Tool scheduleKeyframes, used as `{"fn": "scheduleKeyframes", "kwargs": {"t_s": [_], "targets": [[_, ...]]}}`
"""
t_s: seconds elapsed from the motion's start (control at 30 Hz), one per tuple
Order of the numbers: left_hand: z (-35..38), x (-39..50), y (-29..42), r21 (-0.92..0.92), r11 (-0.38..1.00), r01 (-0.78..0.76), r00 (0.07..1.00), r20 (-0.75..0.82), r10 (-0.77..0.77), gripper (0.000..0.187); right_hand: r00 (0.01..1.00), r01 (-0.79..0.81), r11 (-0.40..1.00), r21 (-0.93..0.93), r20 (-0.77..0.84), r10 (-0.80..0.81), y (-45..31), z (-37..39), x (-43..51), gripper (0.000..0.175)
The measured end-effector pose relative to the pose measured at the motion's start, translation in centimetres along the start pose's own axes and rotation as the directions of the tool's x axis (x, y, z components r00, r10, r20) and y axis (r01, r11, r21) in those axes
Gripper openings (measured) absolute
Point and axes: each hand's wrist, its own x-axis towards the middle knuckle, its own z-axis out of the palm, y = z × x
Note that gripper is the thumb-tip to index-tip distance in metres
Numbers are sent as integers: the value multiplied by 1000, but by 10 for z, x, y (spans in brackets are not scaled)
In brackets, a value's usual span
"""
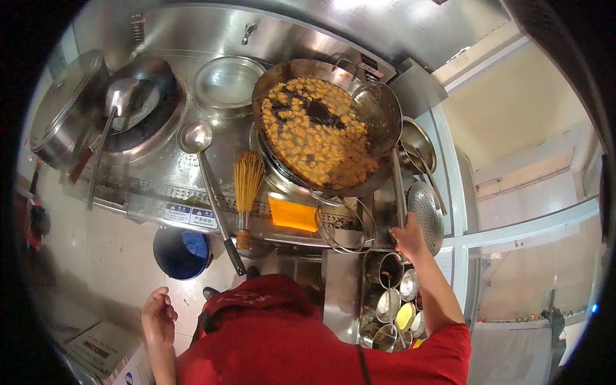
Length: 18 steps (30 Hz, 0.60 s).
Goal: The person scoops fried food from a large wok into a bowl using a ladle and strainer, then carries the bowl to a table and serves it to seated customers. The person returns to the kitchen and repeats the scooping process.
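Observation:
My right hand (409,238) is closed around the long metal handle of a large round strainer (378,113). The strainer's bowl lies over the right side of a big wok (275,72), partly in the dark oil. Many golden-yellow pieces of food (308,139) float in the oil, with brownish bubbling foam at the lower right. My left hand (160,308) hangs at my left side, away from the stove, with its fingers curled and nothing seen in it.
A ladle (195,137), a bamboo brush (249,183) and an orange sheet (292,214) lie near the stove's front edge. A second wok (163,82) and a lidded pot (72,106) stand left. A perforated skimmer (426,219) and seasoning containers (389,305) are right; a bin (168,255) stands below.

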Motion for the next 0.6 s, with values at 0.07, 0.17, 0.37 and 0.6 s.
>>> {"fn": "scheduleKeyframes", "kwargs": {"t_s": [0.07, 0.17, 0.37, 0.6], "targets": [[-1, 0, -3, -15, 1000, 0, 1000, 2, 0, 22, 978, -128, 941, 312, 196, 68, -12, -2, -24, 30], [0, 1, -8, -35, 999, 4, 1000, 15, -3, 22, 886, -345, 785, 515, 454, 92, -42, -14, -54, 25], [4, 3, -5, -24, 1000, 2, 999, 45, -1, 22, 791, -522, 582, 624, 609, 57, -86, -18, -82, 27], [2, 5, 2, 14, 999, -37, 999, 21, 36, 21, 854, -372, 636, 677, 517, -51, -95, -24, -90, 34]]}}
